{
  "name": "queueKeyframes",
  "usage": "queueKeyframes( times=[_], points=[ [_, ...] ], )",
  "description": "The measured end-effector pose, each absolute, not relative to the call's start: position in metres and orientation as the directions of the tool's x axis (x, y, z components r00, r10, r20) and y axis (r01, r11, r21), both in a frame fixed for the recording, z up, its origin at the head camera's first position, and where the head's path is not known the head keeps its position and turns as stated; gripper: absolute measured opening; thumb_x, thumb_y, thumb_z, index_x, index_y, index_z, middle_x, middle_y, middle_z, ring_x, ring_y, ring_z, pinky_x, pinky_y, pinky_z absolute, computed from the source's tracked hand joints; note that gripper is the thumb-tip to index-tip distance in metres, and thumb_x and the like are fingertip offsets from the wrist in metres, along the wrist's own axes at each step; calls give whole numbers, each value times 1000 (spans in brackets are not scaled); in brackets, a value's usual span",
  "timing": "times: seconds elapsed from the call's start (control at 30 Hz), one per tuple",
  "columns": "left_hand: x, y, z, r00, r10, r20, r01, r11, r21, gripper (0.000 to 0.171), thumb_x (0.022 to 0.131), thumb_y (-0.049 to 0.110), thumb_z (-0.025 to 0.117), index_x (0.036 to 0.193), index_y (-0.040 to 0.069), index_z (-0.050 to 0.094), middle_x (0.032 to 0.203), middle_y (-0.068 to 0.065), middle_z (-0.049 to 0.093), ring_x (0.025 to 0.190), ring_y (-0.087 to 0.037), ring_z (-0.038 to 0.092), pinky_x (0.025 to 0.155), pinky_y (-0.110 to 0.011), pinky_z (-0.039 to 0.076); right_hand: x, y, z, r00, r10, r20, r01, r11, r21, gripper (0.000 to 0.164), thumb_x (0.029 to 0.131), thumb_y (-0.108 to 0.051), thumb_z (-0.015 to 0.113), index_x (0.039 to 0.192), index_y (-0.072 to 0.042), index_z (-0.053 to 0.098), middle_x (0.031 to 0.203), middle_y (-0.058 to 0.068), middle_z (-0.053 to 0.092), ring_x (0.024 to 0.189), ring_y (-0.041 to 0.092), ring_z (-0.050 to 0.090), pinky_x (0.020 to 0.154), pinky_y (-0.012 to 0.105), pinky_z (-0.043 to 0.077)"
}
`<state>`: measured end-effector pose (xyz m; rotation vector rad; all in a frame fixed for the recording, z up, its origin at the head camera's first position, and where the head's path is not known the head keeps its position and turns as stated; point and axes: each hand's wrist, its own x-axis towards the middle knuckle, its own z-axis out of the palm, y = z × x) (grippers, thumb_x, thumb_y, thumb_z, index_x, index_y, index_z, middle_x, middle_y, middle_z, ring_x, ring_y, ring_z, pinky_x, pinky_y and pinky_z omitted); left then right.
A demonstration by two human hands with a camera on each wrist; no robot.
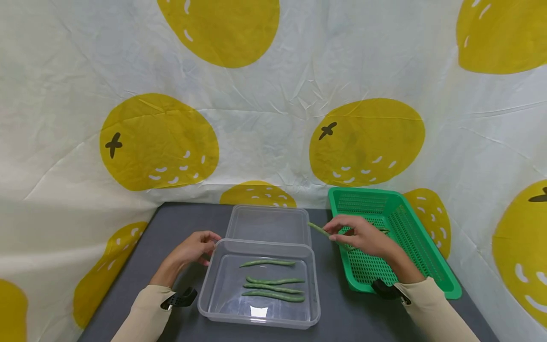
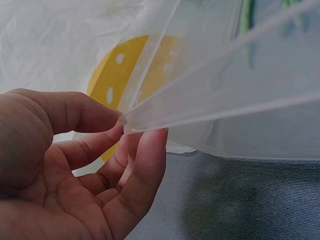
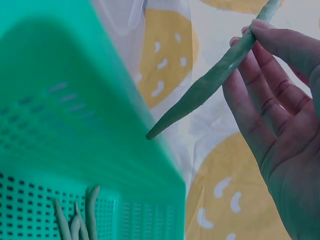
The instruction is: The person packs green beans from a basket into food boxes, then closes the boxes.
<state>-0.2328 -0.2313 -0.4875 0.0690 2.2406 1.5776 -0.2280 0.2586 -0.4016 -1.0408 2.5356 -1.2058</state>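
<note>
A clear plastic container point(image 1: 259, 316) stands at the table's middle with several green beans point(image 1: 273, 297) lying crosswise on its floor. My left hand point(image 1: 197, 247) pinches the container's far left rim corner between thumb and fingers, as the left wrist view shows at the rim point(image 2: 150, 120). Over the left part of a green perforated basket point(image 1: 410, 251), my right hand point(image 1: 363, 235) holds one green bean point(image 3: 210, 82) between thumb and fingertips. That bean's one end points left, toward the container. More green beans point(image 3: 91, 212) lie inside the basket, partly hidden by the hand in the head view.
Behind the container a clear lid point(image 1: 269, 223) lies flat on the dark table point(image 1: 183, 218). A white curtain point(image 1: 265, 142) with yellow fruit prints hangs close behind the table. The basket's raised wall point(image 3: 125, 100) stands between the beans and the container.
</note>
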Motion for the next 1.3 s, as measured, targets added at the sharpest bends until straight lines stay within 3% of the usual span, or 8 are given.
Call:
queueKeyframes(
  times=[0.27,0.67,0.9,1.3],
  points=[
    [-233,-231,-490,-918,268,-291,-184,361,914,35,98,5,51,131,-7,58,107,-27,63,82,-26,64,59,-37,59,-228,240,-404,-687,-702,188,-594,394,-701,24,97,-17,68,121,-21,71,106,-3,69,92,11,63,69,29,54],
    [-234,-232,-490,-914,281,-293,-184,358,915,36,99,5,51,132,-8,56,109,-28,64,84,-27,67,60,-37,59,-227,214,-414,-608,-771,187,-605,297,-739,25,99,-18,65,124,-20,69,115,-3,67,96,11,67,73,32,58],
    [-235,-232,-491,-914,288,-286,-180,346,921,37,99,6,51,132,-9,56,110,-29,63,87,-29,67,61,-39,59,-225,197,-420,-599,-783,168,-563,264,-783,25,99,-15,66,123,-17,69,115,1,68,104,15,66,82,38,60],
    [-232,-230,-487,-917,278,-286,-176,362,915,36,99,6,51,131,-8,56,107,-25,64,89,-33,67,60,-39,59,-222,168,-437,-537,-832,142,-573,236,-785,24,99,-20,66,123,-16,69,115,3,68,98,13,67,78,35,60]
  ],
)
